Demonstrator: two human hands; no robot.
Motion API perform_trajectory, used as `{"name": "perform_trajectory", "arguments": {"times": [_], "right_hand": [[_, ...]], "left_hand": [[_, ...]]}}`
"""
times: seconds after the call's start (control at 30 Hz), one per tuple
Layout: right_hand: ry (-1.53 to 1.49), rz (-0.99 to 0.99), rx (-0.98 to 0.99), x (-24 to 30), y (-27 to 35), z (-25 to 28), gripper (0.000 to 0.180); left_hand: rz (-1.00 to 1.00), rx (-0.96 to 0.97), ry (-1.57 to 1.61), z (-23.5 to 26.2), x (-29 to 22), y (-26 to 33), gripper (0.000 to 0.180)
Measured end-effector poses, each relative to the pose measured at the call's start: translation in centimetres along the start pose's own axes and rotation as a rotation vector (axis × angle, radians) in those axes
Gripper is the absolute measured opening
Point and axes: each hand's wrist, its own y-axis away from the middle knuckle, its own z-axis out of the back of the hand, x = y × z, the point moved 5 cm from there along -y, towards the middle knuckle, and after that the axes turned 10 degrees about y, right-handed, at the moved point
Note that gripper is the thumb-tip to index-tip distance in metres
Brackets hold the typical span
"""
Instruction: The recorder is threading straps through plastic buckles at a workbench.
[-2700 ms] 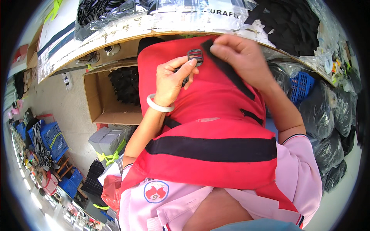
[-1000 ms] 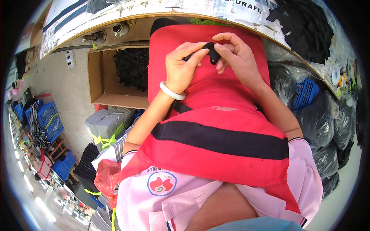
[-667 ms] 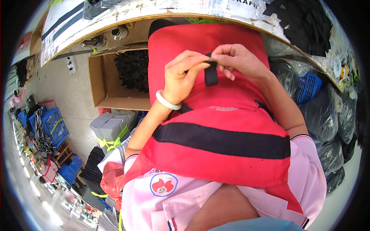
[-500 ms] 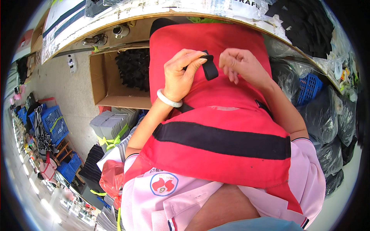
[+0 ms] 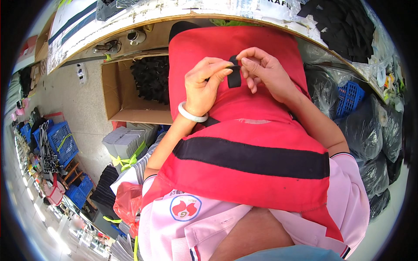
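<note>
A short piece of black webbing strap (image 5: 234,78), folded over, hangs above my lap. My left hand (image 5: 204,82), with a pale bangle at the wrist, pinches it between thumb and fingertips. At the strap's upper end, my right hand (image 5: 267,71) has its thumb and index finger closed on the edge; the other fingers curl loosely below. Beneath both hands lies the red apron (image 5: 265,102) with a black band, spread over my lap.
An open cardboard box (image 5: 139,115) of black pieces stands to the left. Beyond my lap runs a worn table edge (image 5: 191,15), with a black pile (image 5: 339,28) at its right. Plastic bags (image 5: 363,130) and a blue basket (image 5: 349,99) sit right; grey bundles (image 5: 124,141) left.
My right hand has moved left and up to the strap and closed on its upper end. The strap's hanging fold has swung slightly left. My left hand has stayed nearly in place.
</note>
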Motion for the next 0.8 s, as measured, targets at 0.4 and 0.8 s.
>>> {"name": "perform_trajectory", "arguments": {"times": [0.4,0.8], "right_hand": [[0.144,0.085,0.107,0.3,-0.9,1.2,0.015],[0.131,0.169,-0.009,0.5,-0.7,1.6,0.011]], "left_hand": [[-0.220,0.221,-0.141,-1.0,-2.1,1.0,0.026],[-0.257,0.246,-0.213,-1.1,-2.1,1.3,0.025]]}}
